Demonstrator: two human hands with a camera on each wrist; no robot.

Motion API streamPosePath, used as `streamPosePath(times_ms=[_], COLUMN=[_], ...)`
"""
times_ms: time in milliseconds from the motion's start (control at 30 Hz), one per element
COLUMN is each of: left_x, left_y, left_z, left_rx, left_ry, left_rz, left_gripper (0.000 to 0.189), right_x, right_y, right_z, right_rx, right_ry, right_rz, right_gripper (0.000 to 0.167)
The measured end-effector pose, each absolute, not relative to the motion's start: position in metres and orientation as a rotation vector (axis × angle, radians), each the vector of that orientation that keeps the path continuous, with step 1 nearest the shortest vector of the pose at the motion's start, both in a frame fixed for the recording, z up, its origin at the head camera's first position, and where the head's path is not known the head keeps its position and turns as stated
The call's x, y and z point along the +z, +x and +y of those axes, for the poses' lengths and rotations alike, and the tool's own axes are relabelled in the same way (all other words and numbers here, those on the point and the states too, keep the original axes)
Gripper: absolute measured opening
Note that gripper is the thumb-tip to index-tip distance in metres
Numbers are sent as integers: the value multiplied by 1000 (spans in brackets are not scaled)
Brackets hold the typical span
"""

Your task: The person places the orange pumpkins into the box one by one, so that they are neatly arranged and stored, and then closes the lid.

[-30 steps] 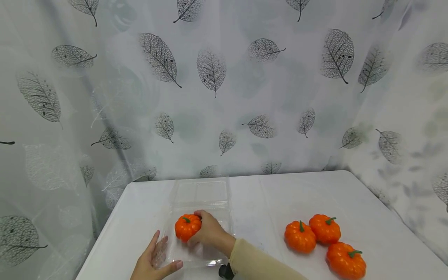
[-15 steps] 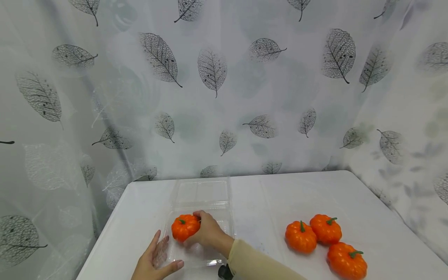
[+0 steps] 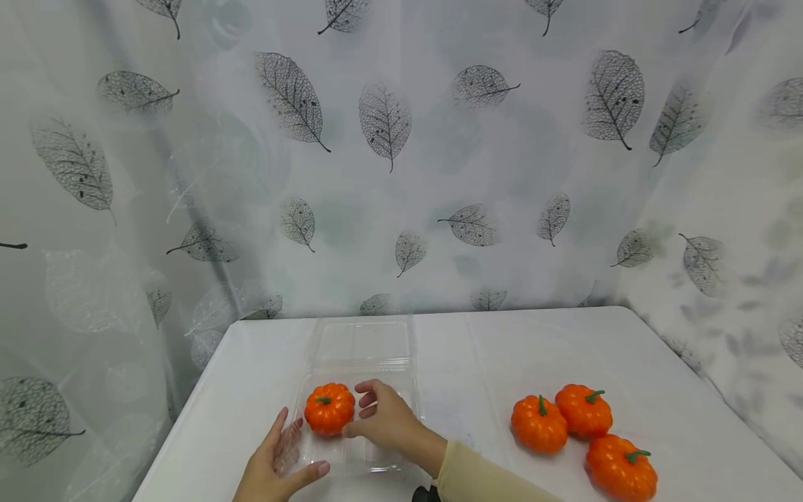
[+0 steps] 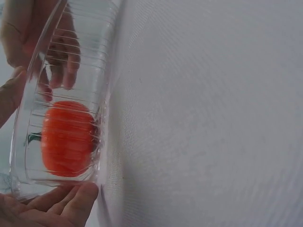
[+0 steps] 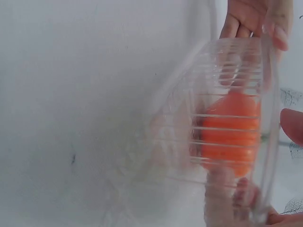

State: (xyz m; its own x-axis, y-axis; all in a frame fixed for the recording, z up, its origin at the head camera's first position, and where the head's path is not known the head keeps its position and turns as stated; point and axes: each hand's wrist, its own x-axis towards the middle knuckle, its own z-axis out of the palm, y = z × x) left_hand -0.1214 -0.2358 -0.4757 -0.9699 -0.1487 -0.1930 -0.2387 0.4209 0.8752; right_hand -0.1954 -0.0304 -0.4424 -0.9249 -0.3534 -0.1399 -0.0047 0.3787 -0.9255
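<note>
A small orange toy pumpkin with a green stem [image 3: 330, 410] sits in the left part of a clear plastic clamshell box [image 3: 384, 466]. My right hand [image 3: 394, 424] hovers over the box just right of the pumpkin, thumb and fingers spread with a gap between them. My left hand [image 3: 271, 466] braces the box's near left corner, its straight fingers along the left wall and thumb by the front edge. Through the ribbed wall in the left wrist view, the pumpkin [image 4: 68, 142] lies with its stem upward. The right wrist view shows it blurred behind the box wall [image 5: 184, 109].
The box's lid [image 3: 364, 341] lies folded back toward the rear of the white table [image 3: 477, 418]. Three more pumpkins [image 3: 539, 424] cluster on the right side. A leaf-print curtain [image 3: 426, 139] hangs behind the table. A black object [image 3: 426, 494] shows beside the right sleeve.
My right hand has let go of the pumpkin and drawn slightly right. The pumpkin shifted a little left in the box and now rests there. My left hand stays in place.
</note>
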Motion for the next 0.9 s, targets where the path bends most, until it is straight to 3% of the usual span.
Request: streamPosePath(times_ms=[133, 433, 900], left_x=[-474, -475, -478], left_y=[-121, -119, -121], left_z=[-236, -235, -235], left_rx=[1604, 1594, 1587], left_ry=[-338, -350, -382], left_rz=[2589, 2587, 2577], left_gripper=[120, 120, 121], right_x=[-441, -440, -443], right_y=[-192, -186, -184], right_z=[-27, -31, -27], right_rx=[-1601, -1597, -1708], right_ry=[-264, -212, -262], right_rz=[2217, 2089, 2002], right_gripper=[63, 77, 68])
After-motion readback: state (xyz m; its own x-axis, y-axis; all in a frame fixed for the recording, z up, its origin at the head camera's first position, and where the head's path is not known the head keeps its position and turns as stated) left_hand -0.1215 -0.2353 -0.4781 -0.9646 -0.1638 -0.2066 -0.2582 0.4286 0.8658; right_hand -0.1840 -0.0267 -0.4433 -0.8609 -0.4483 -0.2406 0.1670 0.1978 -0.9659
